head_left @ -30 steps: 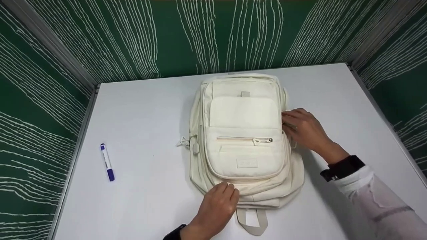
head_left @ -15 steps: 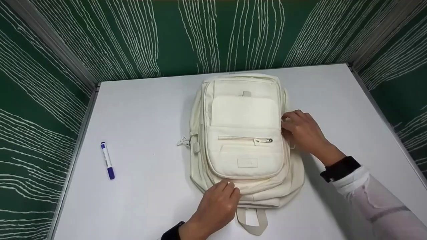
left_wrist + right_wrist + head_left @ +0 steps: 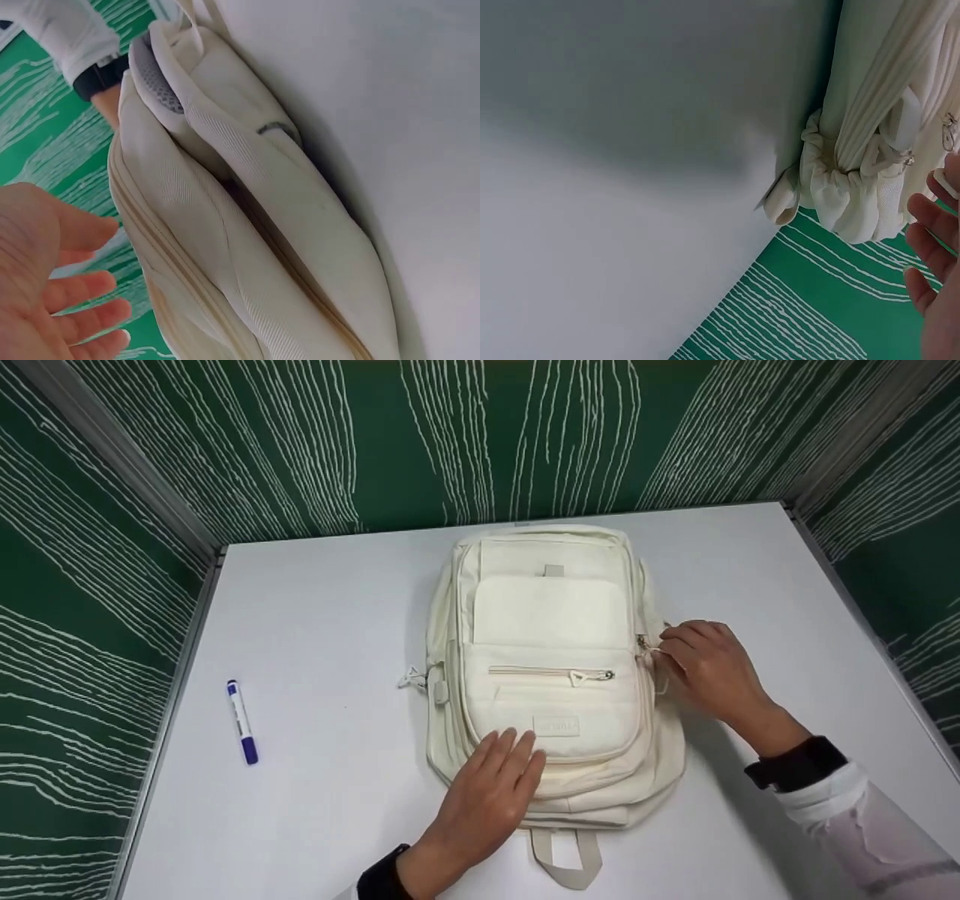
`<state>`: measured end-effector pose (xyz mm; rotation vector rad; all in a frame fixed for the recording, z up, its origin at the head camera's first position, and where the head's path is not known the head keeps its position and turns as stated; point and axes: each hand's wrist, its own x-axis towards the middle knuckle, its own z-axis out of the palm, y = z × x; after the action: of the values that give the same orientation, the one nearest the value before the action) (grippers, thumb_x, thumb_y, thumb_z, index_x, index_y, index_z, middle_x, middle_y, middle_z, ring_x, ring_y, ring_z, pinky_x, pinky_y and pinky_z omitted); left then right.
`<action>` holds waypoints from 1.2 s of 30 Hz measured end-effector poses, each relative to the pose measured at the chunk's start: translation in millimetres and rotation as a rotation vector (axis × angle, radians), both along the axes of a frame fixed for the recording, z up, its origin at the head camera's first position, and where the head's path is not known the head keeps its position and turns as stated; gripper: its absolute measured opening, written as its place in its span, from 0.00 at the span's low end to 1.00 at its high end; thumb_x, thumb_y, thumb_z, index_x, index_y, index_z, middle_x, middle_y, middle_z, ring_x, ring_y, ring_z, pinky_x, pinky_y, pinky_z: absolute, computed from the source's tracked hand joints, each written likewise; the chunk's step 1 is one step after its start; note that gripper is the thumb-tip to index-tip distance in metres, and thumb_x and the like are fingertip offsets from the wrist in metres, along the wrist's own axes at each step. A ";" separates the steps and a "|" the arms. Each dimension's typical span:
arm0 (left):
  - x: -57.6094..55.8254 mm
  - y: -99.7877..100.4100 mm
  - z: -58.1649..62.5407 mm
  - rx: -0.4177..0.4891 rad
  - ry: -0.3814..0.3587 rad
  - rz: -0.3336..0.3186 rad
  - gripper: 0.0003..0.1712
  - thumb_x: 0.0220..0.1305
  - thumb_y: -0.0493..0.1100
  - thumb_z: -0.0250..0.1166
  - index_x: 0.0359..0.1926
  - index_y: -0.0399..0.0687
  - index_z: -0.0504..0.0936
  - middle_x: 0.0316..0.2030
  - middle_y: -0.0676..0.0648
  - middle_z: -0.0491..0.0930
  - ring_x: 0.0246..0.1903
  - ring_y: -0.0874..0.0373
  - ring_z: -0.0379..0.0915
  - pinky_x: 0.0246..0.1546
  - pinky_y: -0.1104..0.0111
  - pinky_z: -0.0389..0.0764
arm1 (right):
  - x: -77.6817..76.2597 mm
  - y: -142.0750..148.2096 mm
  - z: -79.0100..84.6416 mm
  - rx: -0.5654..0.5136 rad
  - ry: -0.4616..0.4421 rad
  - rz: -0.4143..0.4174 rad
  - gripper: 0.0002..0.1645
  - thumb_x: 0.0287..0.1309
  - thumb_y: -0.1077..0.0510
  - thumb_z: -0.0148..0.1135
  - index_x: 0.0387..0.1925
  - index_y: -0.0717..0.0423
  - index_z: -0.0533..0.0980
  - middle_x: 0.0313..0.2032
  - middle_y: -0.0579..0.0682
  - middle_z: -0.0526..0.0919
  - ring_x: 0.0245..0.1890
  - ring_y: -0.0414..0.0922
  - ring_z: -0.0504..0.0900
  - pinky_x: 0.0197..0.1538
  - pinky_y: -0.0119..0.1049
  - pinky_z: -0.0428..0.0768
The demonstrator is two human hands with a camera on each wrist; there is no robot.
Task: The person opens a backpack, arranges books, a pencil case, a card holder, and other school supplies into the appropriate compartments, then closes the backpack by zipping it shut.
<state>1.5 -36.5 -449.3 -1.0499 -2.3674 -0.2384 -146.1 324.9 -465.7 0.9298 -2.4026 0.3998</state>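
A cream backpack (image 3: 551, 611) lies on the table, front side up, its grab loop (image 3: 566, 861) toward me. My left hand (image 3: 491, 791) is over the lower end of the front pocket, fingers extended. In the left wrist view that hand (image 3: 52, 277) hangs beside the bag with relaxed fingers and nothing in them. At the bag's right side, my right hand (image 3: 709, 667) pinches a zipper pull, stretched out from its slider (image 3: 643, 642). The right wrist view shows the cream pull (image 3: 946, 183) at the fingers, partly cut off by the frame edge.
A white marker with a blue cap (image 3: 241, 722) lies on the left of the white table (image 3: 322, 622). Green walls with white lines (image 3: 420, 435) stand around the back and sides. Another triangular zipper pull (image 3: 412, 679) sticks out at the bag's left.
My left hand has let go of the bag's lower edge, straightened its fingers and moved up slightly. The right hand has drawn outward and slightly toward me, stretching the zipper pull.
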 end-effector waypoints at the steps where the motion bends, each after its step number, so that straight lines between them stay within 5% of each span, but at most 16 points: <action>1: -1.5 -0.6 0.4 -0.012 0.000 0.010 0.15 0.69 0.32 0.62 0.54 0.40 0.86 0.56 0.39 0.84 0.58 0.46 0.80 0.62 0.57 0.78 | 1.9 1.2 0.5 -0.009 0.002 0.000 0.05 0.61 0.66 0.69 0.36 0.66 0.83 0.40 0.61 0.87 0.44 0.64 0.82 0.48 0.59 0.76; 6: -9.6 -4.1 1.5 -0.080 0.012 0.047 0.13 0.65 0.30 0.67 0.50 0.37 0.87 0.50 0.40 0.85 0.54 0.48 0.80 0.59 0.60 0.80 | 9.9 2.4 2.2 -0.060 0.025 0.010 0.07 0.58 0.65 0.70 0.37 0.65 0.85 0.37 0.60 0.88 0.40 0.62 0.84 0.46 0.59 0.75; 15: -14.1 -4.2 2.0 -0.177 0.053 0.023 0.11 0.58 0.31 0.74 0.43 0.40 0.89 0.45 0.43 0.86 0.50 0.50 0.82 0.55 0.64 0.82 | 25.0 -4.9 3.1 -0.195 0.054 0.047 0.23 0.43 0.84 0.68 0.41 0.66 0.87 0.33 0.59 0.89 0.30 0.59 0.85 0.41 0.56 0.76; 21: -15.5 -1.4 -0.6 -0.206 0.075 0.004 0.07 0.59 0.30 0.71 0.39 0.41 0.90 0.42 0.46 0.85 0.45 0.54 0.80 0.52 0.66 0.81 | 32.9 -8.3 1.4 -0.200 0.009 0.054 0.21 0.42 0.84 0.71 0.40 0.68 0.85 0.31 0.59 0.88 0.31 0.58 0.84 0.39 0.53 0.77; 27: -15.9 0.5 -3.5 -0.135 0.081 -0.021 0.07 0.57 0.27 0.69 0.36 0.38 0.89 0.36 0.45 0.83 0.39 0.54 0.78 0.46 0.67 0.82 | 44.7 -9.8 -0.4 -0.182 -0.033 0.032 0.19 0.44 0.80 0.75 0.40 0.68 0.85 0.32 0.58 0.88 0.31 0.55 0.85 0.41 0.48 0.77; 36: -14.4 4.0 -4.9 -0.035 0.048 -0.030 0.15 0.67 0.23 0.52 0.35 0.35 0.85 0.32 0.45 0.81 0.36 0.55 0.76 0.40 0.70 0.82 | 66.9 -13.5 0.7 -0.257 -0.039 -0.041 0.16 0.46 0.79 0.73 0.39 0.66 0.86 0.30 0.56 0.88 0.30 0.54 0.84 0.42 0.44 0.73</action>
<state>-12.9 -32.6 -454.1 -1.0958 -2.3218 -0.1810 -79.2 311.3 -465.0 0.7633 -2.3306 0.6974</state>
